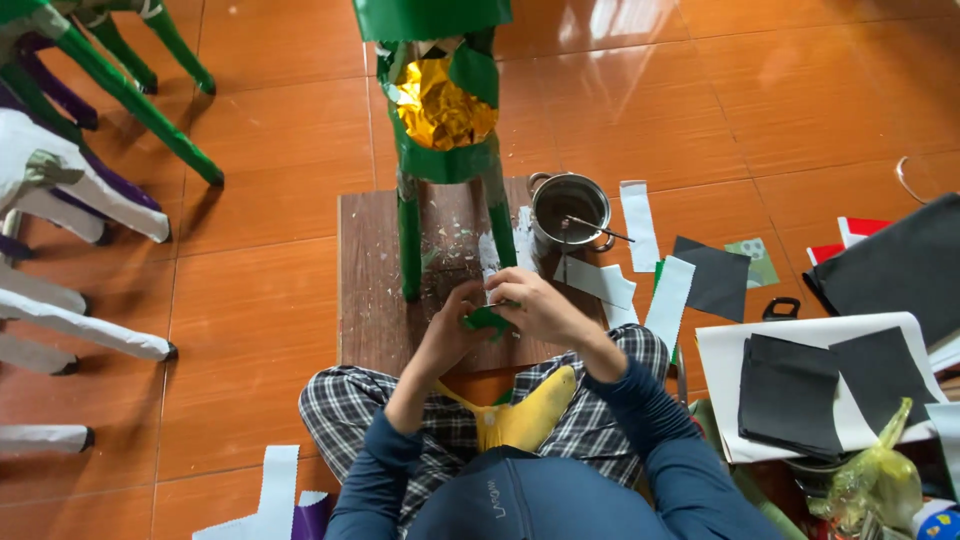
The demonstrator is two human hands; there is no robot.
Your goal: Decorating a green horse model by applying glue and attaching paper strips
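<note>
I sit cross-legged on the floor behind a low brown wooden board [370, 300]. My left hand [455, 318] and my right hand [540, 305] meet over the board's near edge, both pinching a small green paper piece [488, 320] with a white strip on top. On the board in front of them stands a green paper-covered animal figure [445, 130] with gold foil at its middle and two green legs. A small metal pot [570, 208] with a stick in it sits on the board's right corner.
White paper strips [640, 225] lie right of the pot. Black and white sheets [810, 385] are stacked at the right, with a yellow-green plastic bag [880, 470]. More green, white and purple paper-covered legs [90, 170] stand at the left on the orange tile floor.
</note>
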